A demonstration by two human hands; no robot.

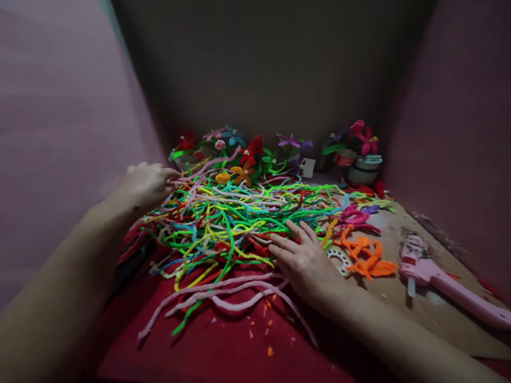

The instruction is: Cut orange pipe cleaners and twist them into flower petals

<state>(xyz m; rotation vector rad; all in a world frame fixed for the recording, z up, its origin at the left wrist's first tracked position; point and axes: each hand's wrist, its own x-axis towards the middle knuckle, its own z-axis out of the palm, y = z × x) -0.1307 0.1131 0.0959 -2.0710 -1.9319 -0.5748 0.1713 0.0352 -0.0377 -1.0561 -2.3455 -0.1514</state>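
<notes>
A big tangle of coloured pipe cleaners (235, 215) covers a red cloth (223, 340). My left hand (148, 181) reaches to the far left edge of the pile, fingers pinched round some strands there. My right hand (301, 258) lies flat on the near right side of the pile, fingers stretched out and spread over the strands. Pale pink pipe cleaners (223, 295) trail off the front of the heap toward me.
Finished pipe-cleaner flowers (243, 154) stand along the back wall, beside a small jar (364, 167). An orange pipe-cleaner shape (365, 258) and a pink glue gun (431, 271) lie on a brown board (423, 314) at the right. Pink walls close in on both sides.
</notes>
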